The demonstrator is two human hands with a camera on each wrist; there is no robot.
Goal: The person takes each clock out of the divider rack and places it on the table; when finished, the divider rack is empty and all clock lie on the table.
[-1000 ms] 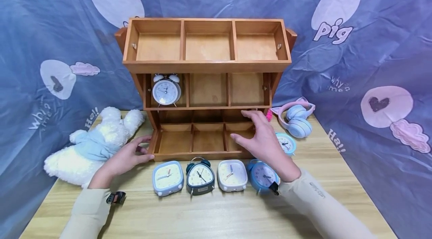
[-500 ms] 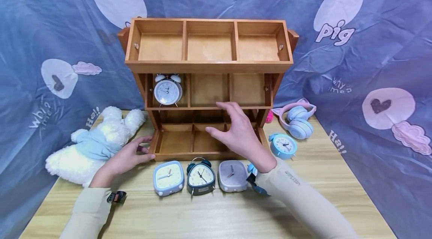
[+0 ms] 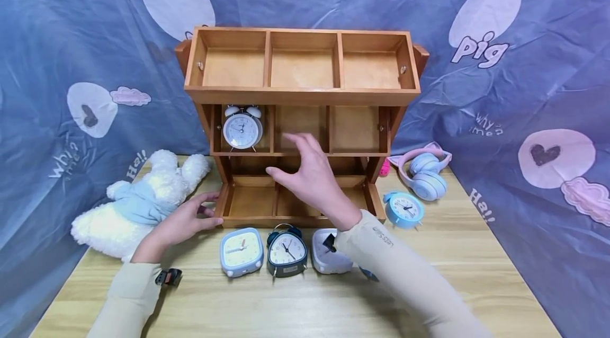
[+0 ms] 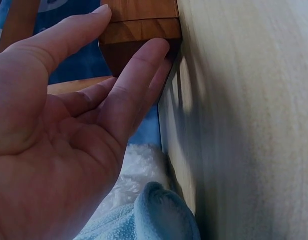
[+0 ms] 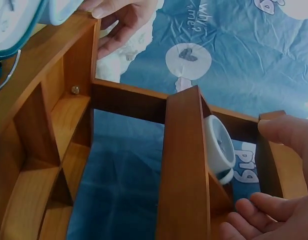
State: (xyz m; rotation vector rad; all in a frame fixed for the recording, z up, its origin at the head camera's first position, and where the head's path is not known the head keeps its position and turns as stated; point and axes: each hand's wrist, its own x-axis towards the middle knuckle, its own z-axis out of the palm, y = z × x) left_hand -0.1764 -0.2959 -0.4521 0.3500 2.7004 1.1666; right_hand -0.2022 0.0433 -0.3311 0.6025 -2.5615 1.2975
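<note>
At the left, my left hand (image 3: 190, 216) touches the lower front corner of a wooden tiered shelf (image 3: 300, 97). In the left wrist view its thumb and extended fingers lie about the wooden corner. My right hand (image 3: 312, 176) is raised before the shelf's middle tier, thumb and fingers spread, nothing between them. Near its fingertips a white twin-bell alarm clock (image 3: 241, 130) stands in the left middle compartment; the right wrist view shows this clock (image 5: 219, 147) from the side.
A blue-white clock (image 3: 241, 252), a dark green clock (image 3: 287, 253) and a white clock (image 3: 326, 259) line the shelf's front; a blue one is mostly hidden under my right forearm. A light-blue clock (image 3: 404, 209), cat-ear headphones (image 3: 425, 172) and a plush toy (image 3: 143, 197) flank it.
My right hand has moved left across the front of the shelf, from its right side towards the white twin-bell clock. The left hand has stayed at the corner. The view has shifted slightly.
</note>
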